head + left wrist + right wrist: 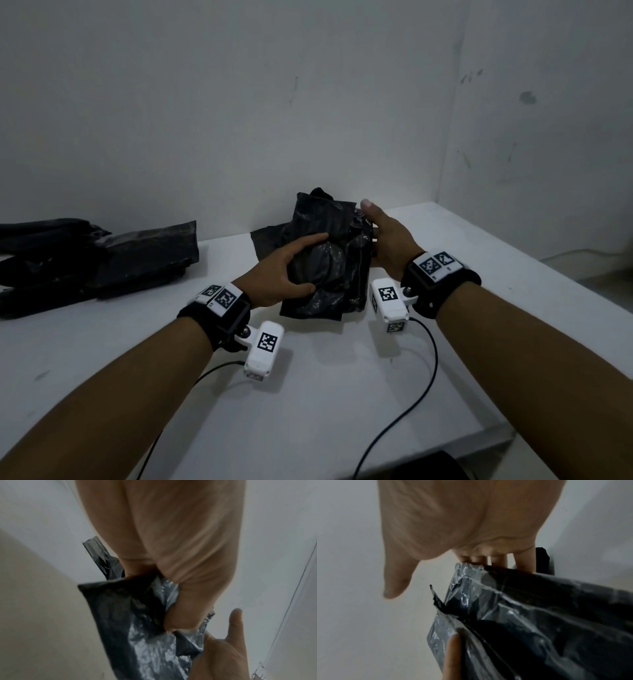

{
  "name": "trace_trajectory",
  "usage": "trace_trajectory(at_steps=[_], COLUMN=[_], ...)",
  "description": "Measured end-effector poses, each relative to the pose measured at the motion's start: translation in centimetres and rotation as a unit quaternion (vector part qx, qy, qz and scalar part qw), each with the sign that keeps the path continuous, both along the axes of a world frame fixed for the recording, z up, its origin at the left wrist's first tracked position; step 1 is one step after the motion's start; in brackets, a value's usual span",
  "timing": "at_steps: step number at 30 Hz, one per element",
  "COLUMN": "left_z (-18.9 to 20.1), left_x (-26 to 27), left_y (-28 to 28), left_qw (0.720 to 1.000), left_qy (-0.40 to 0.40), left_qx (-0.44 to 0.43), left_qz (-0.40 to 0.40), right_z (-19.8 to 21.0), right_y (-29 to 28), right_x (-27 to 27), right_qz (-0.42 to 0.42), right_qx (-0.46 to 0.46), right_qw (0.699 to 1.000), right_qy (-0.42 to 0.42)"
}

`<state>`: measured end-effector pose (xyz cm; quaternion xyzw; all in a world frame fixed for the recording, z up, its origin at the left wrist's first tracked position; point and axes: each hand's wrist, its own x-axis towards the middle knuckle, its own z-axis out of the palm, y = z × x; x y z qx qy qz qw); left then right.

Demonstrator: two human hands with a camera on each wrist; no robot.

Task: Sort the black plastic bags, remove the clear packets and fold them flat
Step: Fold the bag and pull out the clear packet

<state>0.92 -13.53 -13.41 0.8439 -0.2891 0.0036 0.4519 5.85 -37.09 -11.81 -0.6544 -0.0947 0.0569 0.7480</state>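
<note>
Both hands clamp one black bag (329, 260): left hand (291, 270) pinching, right hand (390, 236) cupping its edge; limp, slippery film, best held at edges.

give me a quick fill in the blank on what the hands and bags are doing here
1. Both hands hold a ____ plastic bag.
2. The left hand has its ____ pressed on the bag's front.
3. The right hand has its grip on the bag's ____ edge.
4. More bags lie on the white ____.

Missing: black; thumb; right; table
</note>
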Motion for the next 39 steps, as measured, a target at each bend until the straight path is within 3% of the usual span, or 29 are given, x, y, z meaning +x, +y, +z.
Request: trace_trajectory(at_steps=[3, 7, 23, 29, 32, 36, 39], left_z=[-0.2, -0.6, -1.3, -1.9, -2.2, -2.4, -2.7], left_x=[0.2, 0.5, 2.9, 4.9, 6.1, 8.0, 9.7], left_y=[-0.4, -1.1, -6.4, -10.7, -12.9, -15.8, -17.9], left_qw=[1.0, 1.0, 0.998, 0.995, 0.994, 0.992, 0.991], left_qy=[-0.007, 0.001, 0.02, 0.067, 0.077, 0.093, 0.105], left_qx=[0.013, 0.015, 0.052, -0.021, -0.04, -0.051, -0.064], left_qz=[-0.007, -0.015, -0.026, -0.065, -0.069, -0.062, -0.056], right_z=[-0.4, -0.9, 0.2, 1.1, 0.7, -0.8, -1.7], right_y=[-0.1, -0.6, -5.8, -11.3, -16.1, -23.1, -27.6], right_x=[0.5, 1.5, 3.2, 3.2, 4.2, 6.3, 7.7], right_qz=[-0.033, -0.101, -0.121, -0.098, -0.135, -0.254, -0.295], right_qx=[-0.046, -0.069, -0.09, -0.059, -0.058, -0.118, -0.212], right_qw=[0.997, 0.991, 0.987, 0.993, 0.987, 0.953, 0.922], right_qy=[-0.05, -0.051, -0.049, 0.01, 0.059, 0.119, 0.134])
